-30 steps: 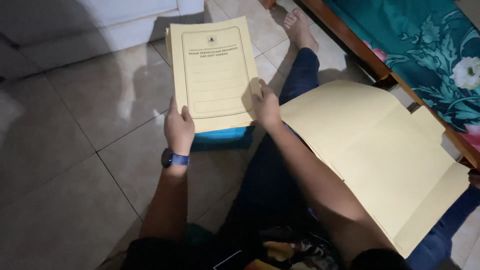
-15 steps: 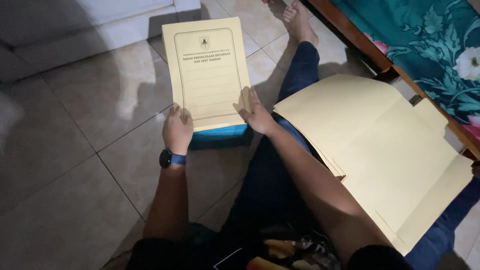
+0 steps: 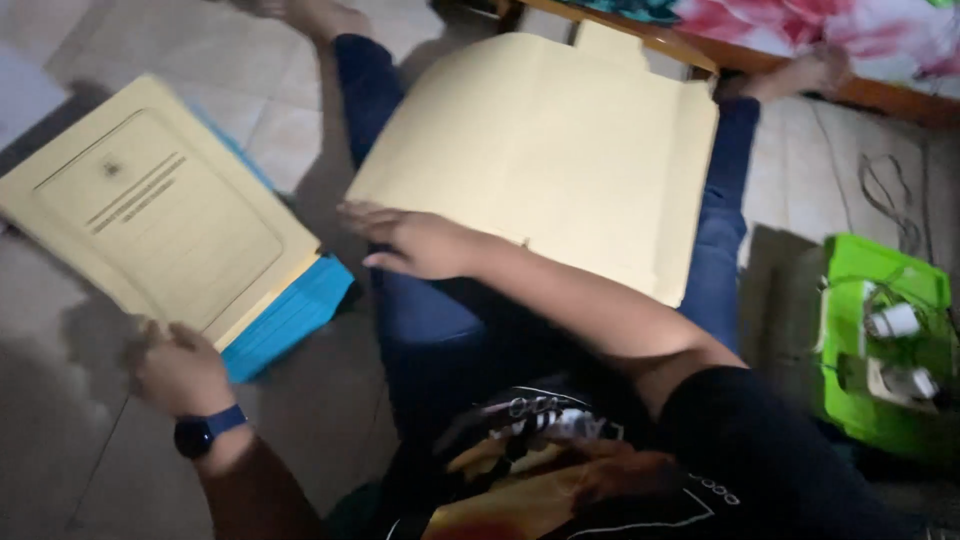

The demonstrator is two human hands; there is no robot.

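A closed yellow folder [image 3: 160, 210] with a printed frame lies on a stack of blue folders [image 3: 290, 315] on the tiled floor at the left. My left hand [image 3: 178, 368], with a dark watch on its wrist, grips the folder's near edge. My right hand [image 3: 415, 243] hovers over my lap with its fingers spread and nothing in them. It is beside the near left corner of a large unfolded yellow folder [image 3: 560, 160] that lies across my legs.
My legs in blue jeans [image 3: 725, 240] stretch out over the tiles. A green box [image 3: 880, 270] with white plugs and cables sits at the right. A wooden bed edge [image 3: 700, 50] with floral bedding runs along the top.
My right hand has let go of the closed folder and moved right toward the unfolded one. The view has swung right, so the closed folder now sits at the left.
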